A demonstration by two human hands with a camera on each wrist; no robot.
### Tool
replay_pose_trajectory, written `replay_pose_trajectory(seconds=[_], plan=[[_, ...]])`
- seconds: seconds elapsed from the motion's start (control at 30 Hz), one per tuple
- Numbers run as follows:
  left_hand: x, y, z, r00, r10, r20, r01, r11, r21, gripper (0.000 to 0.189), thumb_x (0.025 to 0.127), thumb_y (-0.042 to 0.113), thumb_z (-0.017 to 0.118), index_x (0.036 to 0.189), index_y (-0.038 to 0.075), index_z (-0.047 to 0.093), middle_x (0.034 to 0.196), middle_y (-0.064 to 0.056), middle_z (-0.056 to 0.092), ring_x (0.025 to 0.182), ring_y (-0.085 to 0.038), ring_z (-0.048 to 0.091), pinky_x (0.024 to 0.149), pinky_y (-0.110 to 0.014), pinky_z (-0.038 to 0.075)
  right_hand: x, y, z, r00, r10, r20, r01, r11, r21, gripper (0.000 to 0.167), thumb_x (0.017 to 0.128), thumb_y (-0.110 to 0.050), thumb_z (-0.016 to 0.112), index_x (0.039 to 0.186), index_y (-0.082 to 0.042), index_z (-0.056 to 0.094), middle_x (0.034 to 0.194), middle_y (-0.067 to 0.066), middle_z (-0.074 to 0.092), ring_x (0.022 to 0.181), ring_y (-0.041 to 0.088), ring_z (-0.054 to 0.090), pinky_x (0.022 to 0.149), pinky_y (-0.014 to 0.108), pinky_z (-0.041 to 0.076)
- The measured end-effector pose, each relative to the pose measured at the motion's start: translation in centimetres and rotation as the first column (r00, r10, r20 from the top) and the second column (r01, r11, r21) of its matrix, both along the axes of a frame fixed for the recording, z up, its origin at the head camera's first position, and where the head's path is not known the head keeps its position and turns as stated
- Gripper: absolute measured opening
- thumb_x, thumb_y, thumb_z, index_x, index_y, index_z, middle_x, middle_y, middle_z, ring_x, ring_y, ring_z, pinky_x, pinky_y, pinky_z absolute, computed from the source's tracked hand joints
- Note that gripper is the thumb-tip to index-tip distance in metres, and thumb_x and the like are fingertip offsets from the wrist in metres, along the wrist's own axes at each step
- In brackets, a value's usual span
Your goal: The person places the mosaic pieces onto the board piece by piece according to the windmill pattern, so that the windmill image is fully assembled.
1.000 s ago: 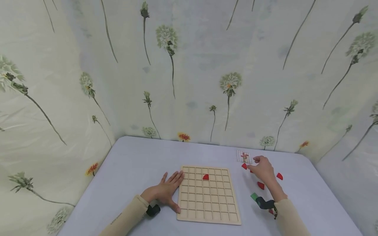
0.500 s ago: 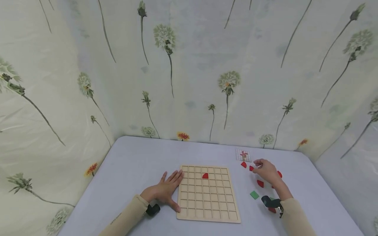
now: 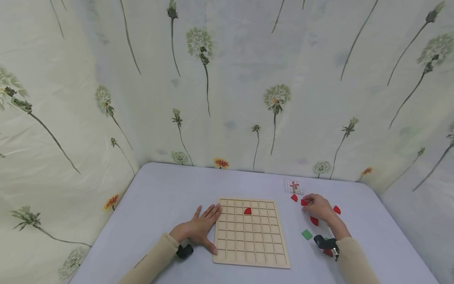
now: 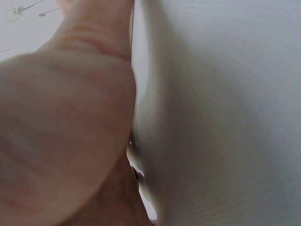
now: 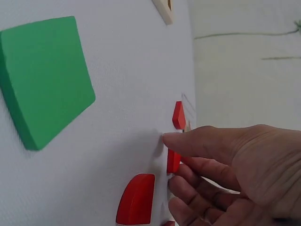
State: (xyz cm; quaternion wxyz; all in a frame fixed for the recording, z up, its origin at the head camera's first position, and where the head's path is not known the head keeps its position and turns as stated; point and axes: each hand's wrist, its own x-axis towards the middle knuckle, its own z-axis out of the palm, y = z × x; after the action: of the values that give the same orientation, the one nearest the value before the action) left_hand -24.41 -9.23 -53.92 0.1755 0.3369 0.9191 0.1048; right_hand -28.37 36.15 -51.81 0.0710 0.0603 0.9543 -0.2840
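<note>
My left hand [image 3: 198, 229] lies with its fingers spread at the left edge of a light wooden grid board [image 3: 250, 258]. Its fingertips overlap the upper rim and its thumb the lower left corner. A red quarter-circle piece [image 3: 248, 211] sits in one square of the upper rows. Right of the board, my right hand [image 3: 319, 207] has thumb and fingers curled about a small red block [image 3: 304, 202] on the table. In the right wrist view, my thumb hides part of that red block [image 5: 173, 162]. The left wrist view shows mostly my palm [image 4: 66, 127].
A small card [image 3: 294, 186] with a gridded red pattern lies behind my right hand, a red piece [image 3: 294, 197] just in front of it. Further red pieces [image 3: 314, 221] and a green square block [image 3: 306, 234] lie around my right forearm. A flowered curtain [image 3: 227, 98] hangs behind the table.
My right hand has drawn back slightly from near the card, then brought thumb and fingers around the small red block. The left hand and the board stay in place.
</note>
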Motion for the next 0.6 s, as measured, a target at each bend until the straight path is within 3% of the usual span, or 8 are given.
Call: replay_pose_trajectory(seconds=[0.3,0.6], plan=[[0.28,0.09,0.46,1.0,-0.002,0.006,0.002,1.0,0.011,0.135,0.064,0.069,0.075,0.156,0.007,-0.002,0.164,-0.009,-0.008,0.151,-0.029,-0.005,0.116,-0.061,-0.004,-0.33,-0.11,-0.46,0.998,0.008,-0.058,-0.006,0.999,0.038,0.031,0.087,-0.008,0.066,0.114,0.007,0.062,0.103,0.022,0.063,0.087,0.028,0.057,0.075,0.039,0.053],[0.3,0.04,0.61,1.0,-0.005,0.011,0.005,1.0,0.007,0.135,0.064,0.07,0.074,0.155,0.007,-0.002,0.164,-0.009,-0.009,0.151,-0.028,-0.006,0.116,-0.061,-0.004,-0.69,-0.08,-0.41,0.999,0.011,-0.043,-0.008,0.999,0.053,0.027,0.088,-0.006,0.065,0.112,0.005,0.063,0.101,0.02,0.065,0.087,0.028,0.058,0.076,0.04,0.054]])
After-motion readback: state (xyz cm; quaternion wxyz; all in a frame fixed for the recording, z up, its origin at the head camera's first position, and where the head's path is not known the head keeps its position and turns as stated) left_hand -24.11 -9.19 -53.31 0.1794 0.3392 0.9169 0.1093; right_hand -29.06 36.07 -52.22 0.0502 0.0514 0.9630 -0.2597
